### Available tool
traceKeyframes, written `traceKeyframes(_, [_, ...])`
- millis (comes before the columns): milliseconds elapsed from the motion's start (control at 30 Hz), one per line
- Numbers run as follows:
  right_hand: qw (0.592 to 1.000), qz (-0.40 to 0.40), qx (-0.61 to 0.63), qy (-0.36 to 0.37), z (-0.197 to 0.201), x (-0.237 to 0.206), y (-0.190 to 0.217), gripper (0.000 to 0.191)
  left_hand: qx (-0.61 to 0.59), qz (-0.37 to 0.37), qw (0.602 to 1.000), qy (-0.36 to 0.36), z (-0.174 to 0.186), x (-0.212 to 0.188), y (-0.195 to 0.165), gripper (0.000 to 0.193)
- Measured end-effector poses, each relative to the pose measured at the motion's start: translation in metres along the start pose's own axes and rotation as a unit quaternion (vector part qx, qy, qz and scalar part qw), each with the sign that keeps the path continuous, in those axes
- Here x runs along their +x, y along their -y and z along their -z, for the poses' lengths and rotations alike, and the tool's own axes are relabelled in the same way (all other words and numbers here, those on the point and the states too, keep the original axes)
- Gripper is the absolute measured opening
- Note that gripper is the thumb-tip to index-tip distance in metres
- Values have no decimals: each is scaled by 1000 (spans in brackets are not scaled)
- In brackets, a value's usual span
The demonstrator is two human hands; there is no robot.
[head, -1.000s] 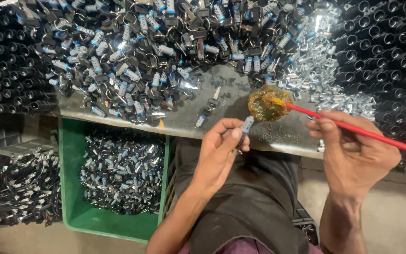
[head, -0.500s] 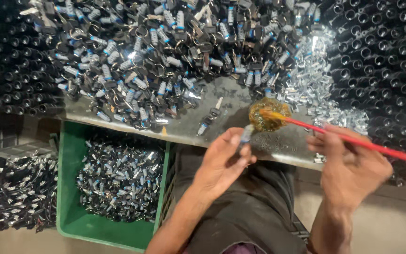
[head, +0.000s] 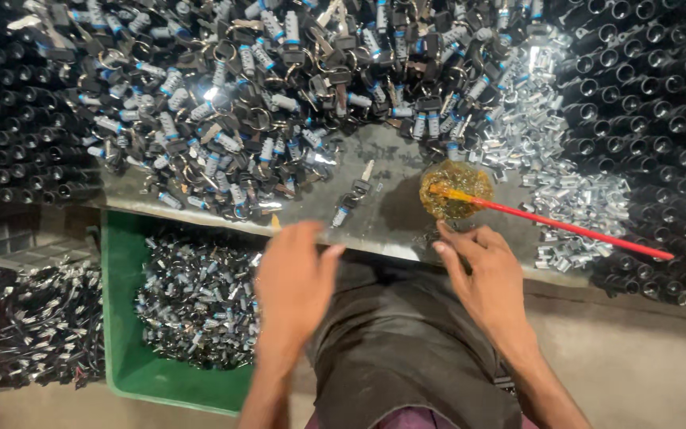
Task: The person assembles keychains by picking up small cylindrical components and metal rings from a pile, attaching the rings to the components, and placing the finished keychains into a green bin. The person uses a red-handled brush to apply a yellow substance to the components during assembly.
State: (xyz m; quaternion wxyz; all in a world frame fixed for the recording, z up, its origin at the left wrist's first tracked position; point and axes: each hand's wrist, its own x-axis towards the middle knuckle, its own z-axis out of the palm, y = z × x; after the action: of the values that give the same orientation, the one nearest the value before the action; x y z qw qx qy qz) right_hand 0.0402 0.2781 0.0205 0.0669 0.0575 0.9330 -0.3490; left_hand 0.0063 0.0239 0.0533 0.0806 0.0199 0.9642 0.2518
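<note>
Resting in the dish [head: 456,189], the red brush [head: 565,226] lies just beyond the right hand [head: 486,274].

A grey table [head: 395,163] is carrying a heap of keys with blue-banded cylinders [head: 224,103] along its far edge, silver metal sleeves [head: 573,199] towards its right end, and a round amber dish [head: 456,189] with a red brush [head: 573,229] lying near its front edge.

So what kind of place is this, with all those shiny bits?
Probably a small workshop where keys or locks get put together. A big heap of keys covers the bench, a green crate holds more parts, and a red brush rests in a dish.
</note>
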Motion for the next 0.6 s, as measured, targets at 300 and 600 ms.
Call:
traceKeyframes(300, [992,118,-33,0,-30,7,16,58,-273,-53,952,-126,-22,16,9,17])
traceKeyframes(600, [995,77,58,10,-46,-8,5,22,-567,110,807,120,-50,-5,-12,28])
